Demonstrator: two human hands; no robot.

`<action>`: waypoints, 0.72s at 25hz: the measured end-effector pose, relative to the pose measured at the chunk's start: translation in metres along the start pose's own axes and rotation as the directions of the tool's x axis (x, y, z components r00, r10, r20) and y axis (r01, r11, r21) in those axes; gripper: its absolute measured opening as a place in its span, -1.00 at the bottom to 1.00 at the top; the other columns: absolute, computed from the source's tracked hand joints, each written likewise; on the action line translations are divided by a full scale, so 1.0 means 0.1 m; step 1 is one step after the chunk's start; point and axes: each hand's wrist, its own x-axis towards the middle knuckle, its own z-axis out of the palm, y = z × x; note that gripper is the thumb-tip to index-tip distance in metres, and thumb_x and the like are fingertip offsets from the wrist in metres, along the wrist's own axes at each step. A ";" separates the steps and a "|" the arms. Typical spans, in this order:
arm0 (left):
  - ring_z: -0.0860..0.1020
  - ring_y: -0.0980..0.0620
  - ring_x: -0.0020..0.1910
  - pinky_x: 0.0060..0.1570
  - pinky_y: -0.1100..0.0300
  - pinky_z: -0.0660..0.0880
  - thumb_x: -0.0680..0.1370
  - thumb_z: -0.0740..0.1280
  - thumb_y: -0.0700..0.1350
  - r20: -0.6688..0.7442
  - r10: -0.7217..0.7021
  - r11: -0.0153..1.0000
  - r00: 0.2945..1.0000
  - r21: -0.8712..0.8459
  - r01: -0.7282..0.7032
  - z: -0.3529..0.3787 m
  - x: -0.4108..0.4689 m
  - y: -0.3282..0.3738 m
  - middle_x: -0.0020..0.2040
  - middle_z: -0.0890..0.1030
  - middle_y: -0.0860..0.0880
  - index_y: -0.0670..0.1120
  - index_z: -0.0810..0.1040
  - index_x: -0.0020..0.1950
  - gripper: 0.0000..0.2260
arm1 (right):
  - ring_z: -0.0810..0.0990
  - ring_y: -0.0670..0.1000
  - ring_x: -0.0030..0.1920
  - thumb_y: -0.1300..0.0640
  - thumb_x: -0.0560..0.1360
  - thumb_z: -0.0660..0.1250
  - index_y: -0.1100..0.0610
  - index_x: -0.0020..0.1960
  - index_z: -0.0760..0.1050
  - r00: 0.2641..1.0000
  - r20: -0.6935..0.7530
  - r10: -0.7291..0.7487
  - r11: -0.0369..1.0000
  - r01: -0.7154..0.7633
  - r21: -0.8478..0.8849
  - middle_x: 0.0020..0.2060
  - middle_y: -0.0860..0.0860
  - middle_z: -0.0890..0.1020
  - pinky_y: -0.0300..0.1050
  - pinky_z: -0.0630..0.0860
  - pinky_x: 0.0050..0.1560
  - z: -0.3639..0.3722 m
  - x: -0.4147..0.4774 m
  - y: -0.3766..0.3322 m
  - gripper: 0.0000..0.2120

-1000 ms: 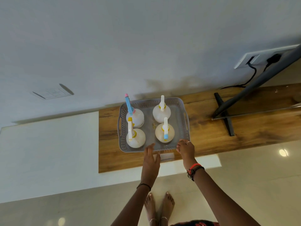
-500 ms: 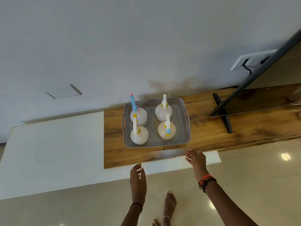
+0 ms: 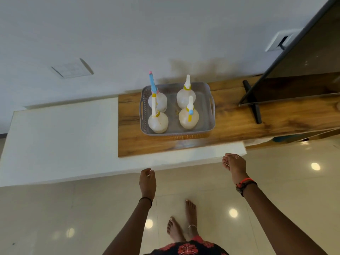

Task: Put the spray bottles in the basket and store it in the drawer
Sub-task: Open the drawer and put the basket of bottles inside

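Note:
A grey perforated basket (image 3: 212, 107) stands on the wooden top (image 3: 230, 129) of a low unit. Several pale round spray bottles stand upright in it: one with a blue and pink nozzle (image 3: 158, 100) at the back left, one white-topped (image 3: 186, 95) at the back right, and two in front (image 3: 157, 121) (image 3: 189, 117). My left hand (image 3: 147, 181) hovers open below the unit's white front edge. My right hand (image 3: 234, 165) is open too, palm turned left, just off the unit's front right corner. Neither hand touches the basket.
A black TV (image 3: 294, 57) on a black stand (image 3: 253, 102) rises at the right end of the wooden top. A white ledge (image 3: 60, 137) extends left. A wall socket (image 3: 279, 41) and a switch plate (image 3: 71, 68) are on the wall. My bare feet (image 3: 181, 223) stand on glossy tile.
Both hands have let go of the basket's front rim and drawn back toward me, away from the unit. The basket stays on the wooden top.

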 end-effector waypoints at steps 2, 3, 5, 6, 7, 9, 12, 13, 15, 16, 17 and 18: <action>0.52 -0.16 0.16 0.06 0.12 0.41 0.59 0.22 -0.15 -0.013 -0.051 0.999 0.999 -0.013 0.051 -0.02 0.01 -0.12 0.19 0.56 -0.21 -0.23 0.46 0.24 -0.74 | 0.39 0.00 -0.39 0.34 0.57 0.16 0.24 0.02 0.40 1.000 -0.024 0.013 1.000 -0.013 -0.023 -0.36 0.11 0.44 -0.34 0.37 -0.51 -0.11 0.04 0.09 -0.92; 0.53 -0.17 0.16 0.10 0.09 0.43 0.59 0.22 -0.16 -0.018 -0.077 0.997 0.997 -0.027 0.076 -0.03 0.03 -0.19 0.19 0.57 -0.22 -0.23 0.46 0.24 -0.74 | 0.40 -0.01 -0.39 0.33 0.57 0.16 0.24 0.02 0.41 0.999 -0.041 0.015 0.999 -0.017 -0.048 -0.35 0.10 0.45 -0.35 0.38 -0.52 -0.18 0.07 0.15 -0.92; 0.53 -0.16 0.14 0.18 0.02 0.45 0.58 0.21 -0.17 -0.018 -0.144 0.988 0.989 -0.061 0.143 -0.04 0.07 -0.31 0.20 0.56 -0.24 -0.23 0.44 0.25 -0.73 | 0.41 -0.02 -0.38 0.32 0.56 0.19 0.26 0.01 0.42 0.997 -0.073 0.025 0.995 -0.033 -0.099 -0.34 0.10 0.47 -0.33 0.42 -0.49 -0.30 0.17 0.30 -0.93; 0.53 -0.15 0.13 0.21 -0.01 0.45 0.58 0.21 -0.18 -0.013 -0.188 0.978 0.982 -0.093 0.186 -0.04 0.10 -0.37 0.20 0.55 -0.25 -0.24 0.43 0.27 -0.72 | 0.42 -0.01 -0.38 0.31 0.55 0.22 0.27 0.00 0.44 0.996 -0.084 0.030 0.990 -0.041 -0.132 -0.33 0.12 0.49 -0.30 0.44 -0.46 -0.35 0.23 0.39 -0.95; 0.52 -0.13 0.10 0.22 -0.03 0.45 0.59 0.22 -0.20 -0.001 -0.231 0.964 0.973 -0.137 0.229 -0.04 0.14 -0.44 0.20 0.54 -0.24 -0.25 0.42 0.29 -0.71 | 0.43 0.00 -0.38 0.28 0.53 0.28 0.28 -0.04 0.45 0.995 -0.092 0.025 0.984 -0.041 -0.173 -0.30 0.15 0.51 -0.27 0.46 -0.41 -0.40 0.29 0.49 -0.95; 0.48 -0.07 0.06 0.16 0.01 0.47 0.59 0.22 -0.22 0.044 -0.291 0.931 0.956 -0.220 0.293 -0.01 0.20 -0.55 0.11 0.52 -0.19 -0.28 0.39 0.33 -0.68 | 0.45 0.01 -0.38 0.24 0.50 0.35 0.24 -0.20 0.47 0.995 -0.102 -0.008 0.969 -0.018 -0.248 -0.24 0.19 0.54 -0.22 0.46 -0.31 -0.47 0.42 0.64 -0.87; 0.47 -0.04 0.07 0.08 0.14 0.46 0.58 0.22 -0.25 0.079 -0.346 0.875 0.935 -0.333 0.352 0.05 0.31 -0.71 0.09 0.48 -0.13 -0.26 0.38 0.35 -0.67 | 0.48 0.02 -0.36 0.26 0.49 0.33 0.25 -0.18 0.51 0.994 -0.104 -0.038 0.950 0.004 -0.313 -0.28 0.18 0.55 -0.23 0.48 -0.24 -0.50 0.66 0.74 -0.91; 0.48 -0.03 0.06 0.11 0.15 0.45 0.58 0.22 -0.26 0.076 -0.363 0.856 0.929 -0.367 0.365 0.06 0.35 -0.75 0.09 0.48 -0.13 -0.26 0.40 0.34 -0.68 | 0.49 0.04 -0.35 0.30 0.49 0.30 0.26 -0.18 0.52 0.994 -0.103 -0.039 0.948 0.005 -0.318 -0.32 0.16 0.54 -0.23 0.47 -0.24 -0.48 0.75 0.74 -0.92; 0.50 -0.02 0.02 0.09 0.16 0.46 0.58 0.20 -0.29 0.065 -0.388 0.826 0.920 -0.419 0.378 0.08 0.46 -0.84 0.08 0.49 -0.13 -0.25 0.42 0.31 -0.71 | 0.46 0.03 -0.35 0.36 0.47 0.24 0.29 -0.14 0.54 0.993 -0.117 -0.035 0.953 -0.002 -0.301 -0.32 0.13 0.52 -0.25 0.42 -0.29 -0.43 0.94 0.74 -0.90; 0.52 0.00 -0.04 0.04 0.16 0.47 0.59 0.16 -0.31 0.063 -0.394 0.815 0.917 -0.437 0.380 0.10 0.53 -0.90 0.05 0.50 -0.12 -0.24 0.42 0.30 -0.72 | 0.44 0.01 -0.35 0.38 0.48 0.21 0.34 -0.02 0.54 0.991 -0.129 -0.039 0.958 0.001 -0.288 -0.30 0.12 0.52 -0.26 0.39 -0.32 -0.39 1.03 0.74 -0.84; 0.52 0.04 -0.12 0.03 0.17 0.48 0.60 0.11 -0.33 0.059 -0.399 0.807 0.915 -0.451 0.381 0.11 0.60 -0.95 0.00 0.51 -0.11 -0.24 0.40 0.30 -0.72 | 0.43 0.00 -0.33 0.39 0.48 0.18 0.36 0.14 0.51 0.989 -0.142 -0.047 0.961 0.006 -0.278 -0.24 0.11 0.51 -0.27 0.36 -0.33 -0.35 1.11 0.74 -0.74; 0.50 0.08 -0.16 0.08 0.16 0.48 0.61 0.07 -0.34 0.050 -0.403 0.800 0.914 -0.466 0.378 0.12 0.66 -1.00 -0.06 0.51 -0.08 -0.26 0.35 0.35 -0.69 | 0.41 -0.01 -0.31 0.40 0.49 0.15 0.34 0.25 0.45 0.987 -0.151 -0.050 0.961 0.007 -0.276 -0.15 0.11 0.49 -0.27 0.32 -0.34 -0.31 1.18 0.74 -0.65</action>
